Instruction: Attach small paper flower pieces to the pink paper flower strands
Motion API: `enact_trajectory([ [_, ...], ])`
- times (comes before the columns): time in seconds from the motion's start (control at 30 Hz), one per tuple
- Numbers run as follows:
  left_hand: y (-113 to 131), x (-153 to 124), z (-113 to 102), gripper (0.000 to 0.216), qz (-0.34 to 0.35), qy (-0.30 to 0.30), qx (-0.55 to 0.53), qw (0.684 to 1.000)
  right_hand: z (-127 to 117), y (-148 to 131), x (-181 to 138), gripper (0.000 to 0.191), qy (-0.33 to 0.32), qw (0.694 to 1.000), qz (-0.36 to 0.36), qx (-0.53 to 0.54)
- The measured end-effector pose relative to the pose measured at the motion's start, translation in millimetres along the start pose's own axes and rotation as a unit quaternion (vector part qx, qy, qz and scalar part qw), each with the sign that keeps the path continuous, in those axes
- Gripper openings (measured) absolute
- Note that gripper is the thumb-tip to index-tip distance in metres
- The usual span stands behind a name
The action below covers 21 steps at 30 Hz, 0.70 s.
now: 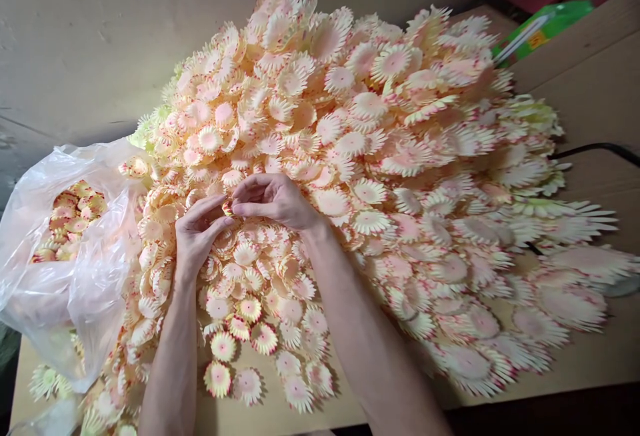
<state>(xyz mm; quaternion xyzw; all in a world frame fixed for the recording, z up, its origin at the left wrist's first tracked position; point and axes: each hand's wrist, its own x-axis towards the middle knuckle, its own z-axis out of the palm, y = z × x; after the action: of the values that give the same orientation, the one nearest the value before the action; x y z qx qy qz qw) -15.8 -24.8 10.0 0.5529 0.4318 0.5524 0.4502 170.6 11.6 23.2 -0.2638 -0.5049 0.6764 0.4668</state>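
A small cream petal disc with red-tipped edges [227,209] sits between my two hands, partly hidden by the fingers. My left hand [199,228] is closed in a pinch on its left side. From the right, my right hand [276,201] pinches at the same small disc, with thumb and fingers curled around it. Just below the hands lie small petal discs [246,253] in a loose heap. Nearer me, single flower discs [217,379] rest flat on the tan tabletop [235,419].
A tall pile of larger petal discs [370,106] fills the back and right. At left, a clear plastic bag [100,289] holds more discs. Behind rises a pale wall [125,36]. A cardboard panel [590,69], a green packet [550,29] and a black cable [595,147] are at right.
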Motion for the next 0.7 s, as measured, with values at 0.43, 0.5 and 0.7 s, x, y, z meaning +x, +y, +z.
enact_trajectory([
  [0.43, -6.9, -0.6, -2.6, 0.042, -0.021, -0.018, -0.031, 0.999, -0.6, 2.2, -0.1, 0.028, 0.000, 1.000, 0.005, -0.022],
  [0.5, -5.3, -0.9, -1.9, 0.042, -0.022, -0.026, -0.040, 0.999, -0.8, 2.2, -0.3, 0.028, 0.003, 1.000, 0.005, -0.027],
  [0.7, 1.7, -2.7, -0.4, 0.036, -0.045, -0.031, -0.047, 0.997, -2.0, 2.5, -0.2, 0.025, 0.009, 0.999, 0.005, -0.032],
])
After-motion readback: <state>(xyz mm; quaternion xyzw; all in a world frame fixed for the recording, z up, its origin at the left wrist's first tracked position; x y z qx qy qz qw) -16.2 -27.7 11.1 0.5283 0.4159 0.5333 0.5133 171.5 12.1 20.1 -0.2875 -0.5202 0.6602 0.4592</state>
